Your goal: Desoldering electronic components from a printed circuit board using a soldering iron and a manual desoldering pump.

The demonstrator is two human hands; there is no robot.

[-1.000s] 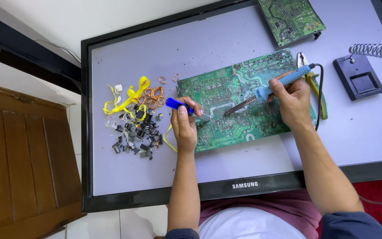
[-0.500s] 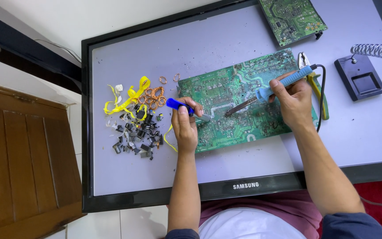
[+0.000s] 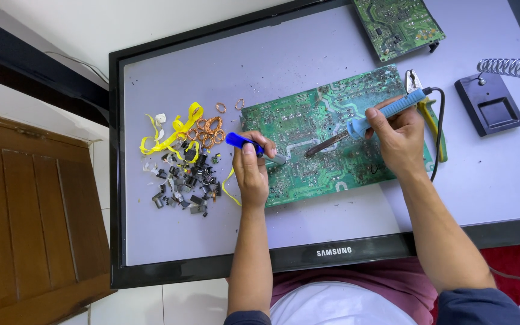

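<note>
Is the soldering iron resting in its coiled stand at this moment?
No, the right hand holds the soldering iron with its tip on the green circuit board, while the coiled stand sits empty.

1. A heap of small dark parts (image 3: 185, 183) lies at the left.
2. Yellow strips (image 3: 173, 133) and copper wire coils (image 3: 210, 127) lie just beyond it.
3. A second green board (image 3: 398, 24) sits far right.
4. A black stand with a coiled spring holder (image 3: 492, 99) sits right.
5. Pliers (image 3: 425, 111) lie near it.

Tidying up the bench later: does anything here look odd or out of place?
Yes: the flat-screen television lies face-up as the work surface, with the green circuit board and a loose heap of removed components resting directly on its screen.
</note>
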